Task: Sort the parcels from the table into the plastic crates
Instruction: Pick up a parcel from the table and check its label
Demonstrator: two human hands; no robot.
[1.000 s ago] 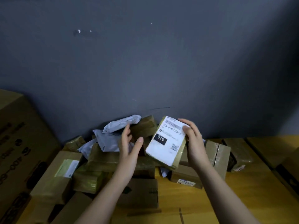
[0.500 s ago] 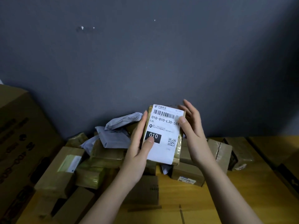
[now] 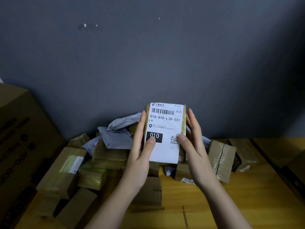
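I hold a small brown parcel [image 3: 165,128] upright above the table, its white label facing me with "010" and a barcode. My left hand [image 3: 142,146] grips its left edge, thumb on the black "010" box. My right hand [image 3: 192,141] grips its right edge, thumb near the QR code. Behind and below lies a heap of parcels: grey plastic mailers [image 3: 118,134] and taped brown boxes [image 3: 107,157]. No plastic crate is in view.
A wooden table [image 3: 247,204] carries the pile against a dark grey wall [image 3: 148,55]. A large cardboard carton [image 3: 19,138] stands at the left. More taped boxes [image 3: 222,161] lie at the right, and flat cartons [image 3: 288,154] sit at the far right edge.
The parcel was lifted from a tilted position over the pile and turned upright with its label square to me. My left hand closed on its left edge; both thumbs now rest on the label.
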